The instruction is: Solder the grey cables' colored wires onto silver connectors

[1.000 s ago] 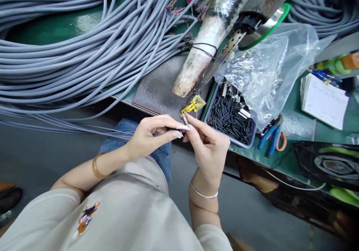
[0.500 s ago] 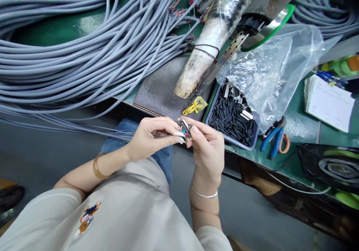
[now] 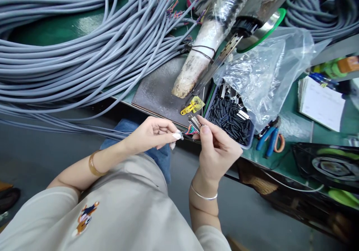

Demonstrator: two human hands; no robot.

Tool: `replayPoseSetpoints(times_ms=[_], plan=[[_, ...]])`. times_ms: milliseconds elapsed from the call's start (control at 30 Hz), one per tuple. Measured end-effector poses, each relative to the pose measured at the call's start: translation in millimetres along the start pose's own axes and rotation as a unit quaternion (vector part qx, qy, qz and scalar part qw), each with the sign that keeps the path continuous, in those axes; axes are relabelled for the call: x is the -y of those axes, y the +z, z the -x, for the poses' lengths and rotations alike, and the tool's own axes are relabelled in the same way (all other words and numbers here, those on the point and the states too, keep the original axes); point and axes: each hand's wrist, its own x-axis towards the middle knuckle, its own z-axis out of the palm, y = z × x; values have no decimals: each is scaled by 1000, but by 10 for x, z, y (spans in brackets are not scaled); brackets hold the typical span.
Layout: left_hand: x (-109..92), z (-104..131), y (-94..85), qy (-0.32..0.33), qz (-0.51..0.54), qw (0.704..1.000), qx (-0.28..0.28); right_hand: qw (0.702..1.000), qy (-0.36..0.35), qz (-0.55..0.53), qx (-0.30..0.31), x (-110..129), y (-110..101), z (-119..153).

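Evidently, the step in hand is close work at the wired end of a connector (image 3: 195, 124), held in the air just off the near edge of the counter (image 3: 298, 131). Nearest, to the left of the connector, the left grip (image 3: 155, 133) has thumb and finger closed in a pinch, seemingly on the end of a grey cable (image 3: 123, 133). To the right, the right grip (image 3: 217, 148) pinches the connector's end between thumb and forefinger; its lower fingers are partly hidden. Thin coloured wires (image 3: 190, 130) bridge the short gap between the two grips. Any further turn or pull calls, I judge, for both grips moving together, lightly, since the wires look easy to strain.

Just beyond the connector lies a yellow clip (image 3: 190, 107) on a dark board (image 3: 157, 88). Right of the connector stands a tray (image 3: 251, 137) of short black tubes (image 3: 231, 122), and farther right, pliers (image 3: 270, 139). Beyond it is a wrapped white tube (image 3: 195, 62); to its far left, bundled cables (image 3: 84, 56) sprawl.
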Motion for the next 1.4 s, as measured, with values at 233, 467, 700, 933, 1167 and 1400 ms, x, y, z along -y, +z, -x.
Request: replayPoseSetpoints(times_ms=[233,467,700,933,1167,1400], plan=[[51,38,77,257,-267,920,-129,999,6,50,-2,-47,-17,-34],[63,23,112,256,-268,915,-159,994,-14,32,99,63,-52,79],[118,19,100,295,-323,886,-152,996,-6,22,83,66,-5,96],[119,33,77,247,-332,906,-91,981,-52,108,151,124,-86,69],[122,-13,54,88,-36,993,-71,995,-77,59,29,113,-129,48],[79,-69,-9,38,104,990,-91,982,-77,-29,-171,164,-47,102]])
